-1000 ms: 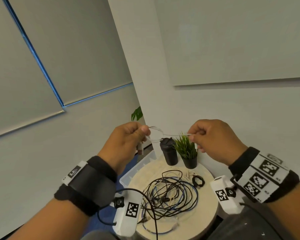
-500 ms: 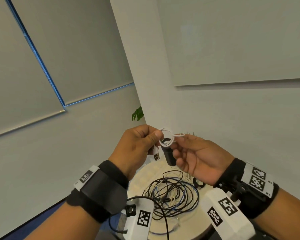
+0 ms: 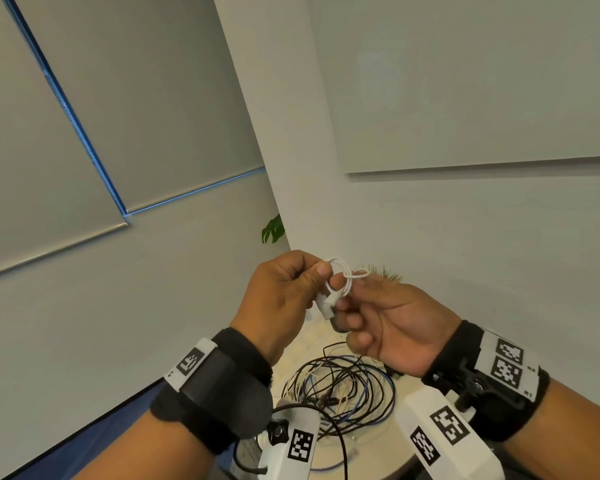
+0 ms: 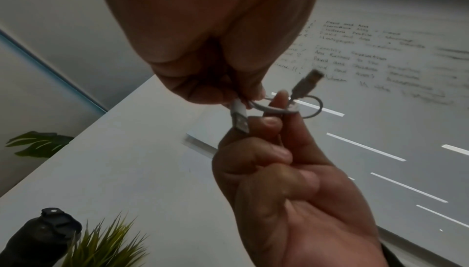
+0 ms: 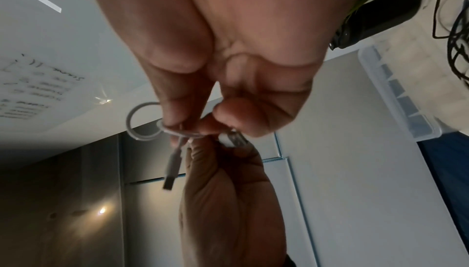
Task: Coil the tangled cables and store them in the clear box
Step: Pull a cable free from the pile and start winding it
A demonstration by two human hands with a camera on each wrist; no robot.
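Both hands are raised above the table and hold one short white cable point(image 3: 340, 277), wound into small loops. My left hand point(image 3: 314, 282) pinches it by thumb and forefinger near a USB plug point(image 4: 240, 118). The right hand point(image 3: 355, 292), palm up, pinches the loops point(image 5: 142, 122); the other plug point(image 5: 172, 171) sticks out free. Several black, blue and white cables lie in a tangled pile point(image 3: 340, 389) on the round table below. The clear box point(image 5: 398, 94) stands beside the table; in the head view my left arm hides it.
A black bottle point(image 4: 38, 237) and a small potted grass plant point(image 4: 106, 245) stand at the back of the round table point(image 3: 371, 445). A wall with a written whiteboard point(image 4: 368, 60) is close behind. A leafy plant point(image 3: 272, 230) stands in the corner.
The white cable was stretched between my hands; the hands have since come together and it now sits in small loops. My right hand has turned palm up.
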